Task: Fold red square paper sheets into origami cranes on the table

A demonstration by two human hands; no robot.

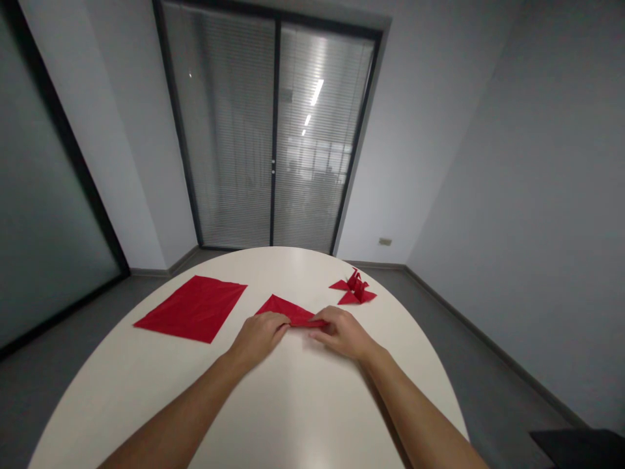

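Observation:
A partly folded sheet of red paper (283, 305) lies on the table in front of me, its near edge folded over. My left hand (261, 333) presses on the left part of that fold, fingers closed together at the edge. At the right end, my right hand (339, 329) pinches the paper between thumb and fingers. Parts of the sheet are hidden under both hands. Left of it lies a flat, unfolded red paper sheet (195, 307). Folded red paper cranes (355, 288), overlapping so I cannot count them, sit beyond my right hand.
The white table (293, 404) has a rounded far edge. Behind it stand glass doors with blinds (273, 130), and grey walls (527, 195) rise on either side. A dark object (581, 446) shows at the lower right corner, beyond the table.

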